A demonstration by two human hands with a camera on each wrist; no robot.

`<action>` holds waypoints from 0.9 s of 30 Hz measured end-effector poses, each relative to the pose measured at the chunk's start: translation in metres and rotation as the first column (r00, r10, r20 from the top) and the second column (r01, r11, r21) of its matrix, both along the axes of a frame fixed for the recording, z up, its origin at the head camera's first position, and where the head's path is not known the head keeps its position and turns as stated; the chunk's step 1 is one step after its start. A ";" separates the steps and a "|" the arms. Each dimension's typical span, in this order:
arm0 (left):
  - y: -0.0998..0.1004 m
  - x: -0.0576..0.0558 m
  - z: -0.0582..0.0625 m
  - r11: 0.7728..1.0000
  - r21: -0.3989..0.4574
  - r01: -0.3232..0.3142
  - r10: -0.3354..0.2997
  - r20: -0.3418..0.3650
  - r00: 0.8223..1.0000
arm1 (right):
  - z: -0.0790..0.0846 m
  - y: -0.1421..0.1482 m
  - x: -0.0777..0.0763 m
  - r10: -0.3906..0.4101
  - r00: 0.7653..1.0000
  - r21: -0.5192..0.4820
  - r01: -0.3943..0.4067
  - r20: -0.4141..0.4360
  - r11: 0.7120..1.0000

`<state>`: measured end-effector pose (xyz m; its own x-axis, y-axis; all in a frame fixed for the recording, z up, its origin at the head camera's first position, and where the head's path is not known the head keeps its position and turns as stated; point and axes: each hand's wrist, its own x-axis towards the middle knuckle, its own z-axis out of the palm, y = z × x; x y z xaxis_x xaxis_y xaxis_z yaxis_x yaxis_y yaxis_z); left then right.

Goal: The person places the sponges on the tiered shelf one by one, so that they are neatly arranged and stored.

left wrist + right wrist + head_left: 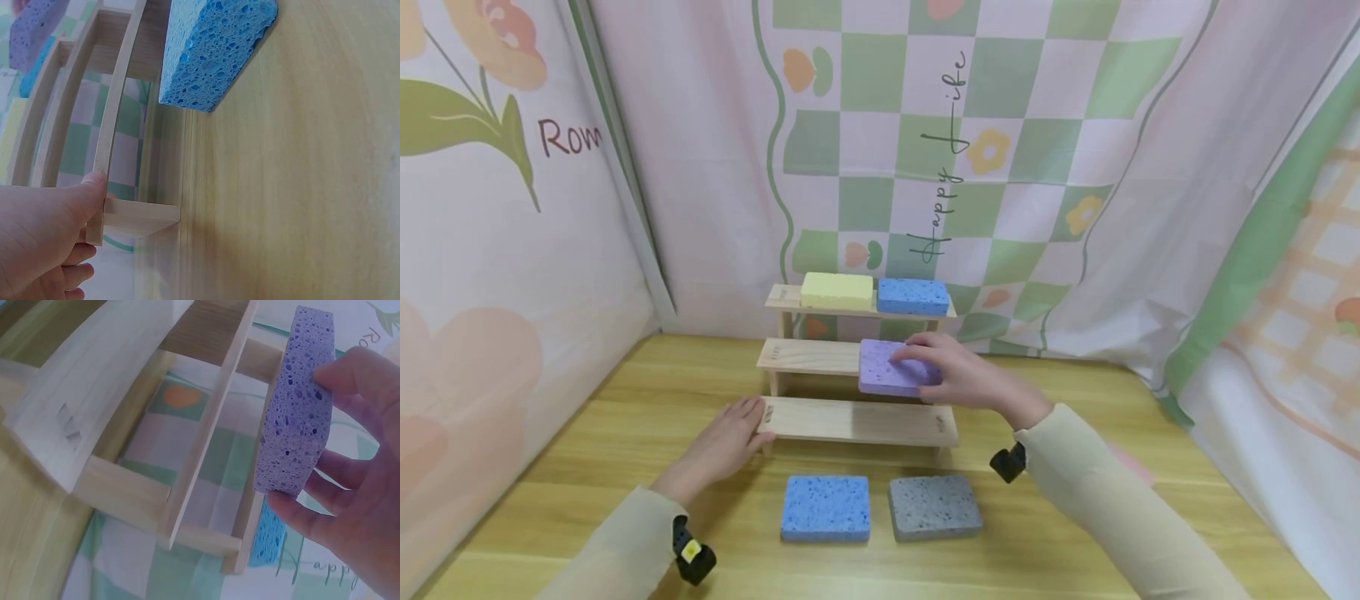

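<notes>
Purple sponge at frame centre, seemingly being shelved.
Right hand grasps it, left hand grips the bottom shelf; next: probably lower, release.

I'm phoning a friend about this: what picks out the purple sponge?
Find the wooden rack on the table. Near the right end of its middle shelf, the right hand holds the purple sponge. Its colour sets it apart from the yellow sponge and blue sponge up top, and the blue one and gray one in front.
</notes>
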<state>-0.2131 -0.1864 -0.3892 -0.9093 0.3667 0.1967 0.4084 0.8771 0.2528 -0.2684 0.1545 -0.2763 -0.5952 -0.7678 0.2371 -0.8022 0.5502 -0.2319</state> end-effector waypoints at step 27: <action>0.000 0.000 -0.001 1.000 0.009 -0.006 0.006 0.000 1.000 | -0.009 -0.063 -0.025 0.010 1.000 0.062 -0.009 -0.009 0.998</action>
